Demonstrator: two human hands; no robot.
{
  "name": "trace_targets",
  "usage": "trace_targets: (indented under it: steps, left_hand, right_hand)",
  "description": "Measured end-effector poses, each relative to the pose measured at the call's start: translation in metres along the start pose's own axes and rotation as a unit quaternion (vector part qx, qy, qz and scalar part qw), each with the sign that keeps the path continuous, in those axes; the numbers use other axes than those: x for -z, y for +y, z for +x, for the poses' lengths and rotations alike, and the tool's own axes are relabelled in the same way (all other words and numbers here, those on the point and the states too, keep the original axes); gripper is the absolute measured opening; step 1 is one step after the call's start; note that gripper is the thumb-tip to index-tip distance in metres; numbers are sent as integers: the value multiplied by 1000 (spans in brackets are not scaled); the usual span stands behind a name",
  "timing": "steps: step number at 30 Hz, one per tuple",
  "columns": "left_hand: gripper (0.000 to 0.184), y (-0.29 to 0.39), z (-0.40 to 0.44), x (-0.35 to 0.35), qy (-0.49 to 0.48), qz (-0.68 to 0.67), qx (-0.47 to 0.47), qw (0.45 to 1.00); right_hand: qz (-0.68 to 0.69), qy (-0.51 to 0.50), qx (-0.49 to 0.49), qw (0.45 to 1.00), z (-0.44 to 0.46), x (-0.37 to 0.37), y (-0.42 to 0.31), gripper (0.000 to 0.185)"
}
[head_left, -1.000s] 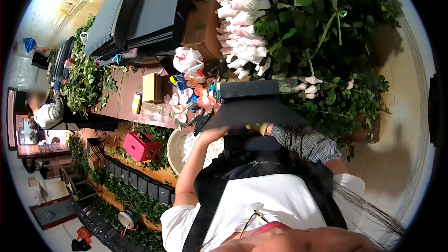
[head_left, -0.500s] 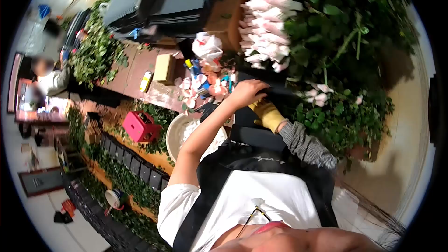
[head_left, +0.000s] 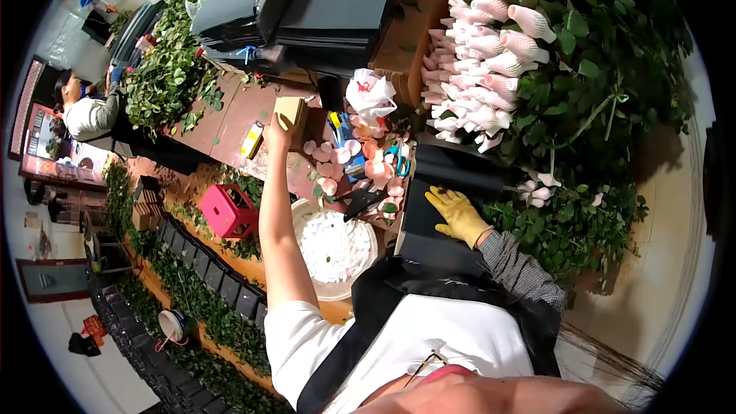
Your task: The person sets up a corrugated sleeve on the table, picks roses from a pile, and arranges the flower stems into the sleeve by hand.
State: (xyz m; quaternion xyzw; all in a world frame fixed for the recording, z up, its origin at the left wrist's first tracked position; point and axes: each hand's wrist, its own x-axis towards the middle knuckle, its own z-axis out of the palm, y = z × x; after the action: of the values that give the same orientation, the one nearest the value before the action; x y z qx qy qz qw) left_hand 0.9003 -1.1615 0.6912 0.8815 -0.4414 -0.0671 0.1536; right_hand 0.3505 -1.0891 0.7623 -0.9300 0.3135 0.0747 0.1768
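Note:
My left hand, bare, reaches out to a small stack of tan cardboard pieces on the work table. Its fingers close on the edge of a cardboard piece at the top; the fingertips are partly hidden. My right hand, in a yellow glove, lies palm down with fingers spread on a black sheet in front of me. A yellow-and-white item lies just left of the stack. Pink petals and blue-handled scissors are scattered between my hands.
A white bucket of white pieces stands by my left arm. Rose stems with netted, pale pink heads are piled ahead on the right. Black sheets are stacked at the back. A pink stool and another person are at left.
My left hand has moved from near the gloved hand, out left to the cardboard stack. The gloved fingers have spread flat on the black sheet. The camera view has shifted.

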Motion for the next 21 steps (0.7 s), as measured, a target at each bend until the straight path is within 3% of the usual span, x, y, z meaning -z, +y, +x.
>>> trace_targets:
  steps: [2,6,8,10,12,16,17,18,20,21]
  left_hand:
    - [86,5,-12,10,93,8,-46,995]
    - [80,28,-50,54,85,-163,-41,982]
    - [77,54,-101,94,-90,-462,-44,881]
    - [72,75,-163,107,-282,-491,-55,823]
    - [56,100,-209,94,-486,-360,-37,796]
    - [30,156,-262,23,-600,-476,110,634]
    - [28,157,-271,-21,-545,-415,27,728]
    - [29,180,-271,-67,-500,-340,-96,791]
    - [39,184,-289,-94,-352,-333,-205,851]
    - [42,190,-297,-87,-290,-309,-230,876]
  right_hand:
    - [-7,-2,7,1000,1,1,-1,86]
    - [-9,34,20,999,-1,-9,4,84]
    - [-23,41,27,999,-1,-8,5,83]
    - [-22,43,23,999,-2,-7,4,83]
    - [-6,50,29,998,-1,-11,7,84]
    - [-9,53,22,998,0,-26,12,88]
    - [12,126,46,991,-3,-27,13,74]
    - [-14,-47,-12,999,-1,-2,7,52]
    - [70,85,60,992,-7,-21,32,29]
    - [119,78,-8,990,-11,-15,35,24]
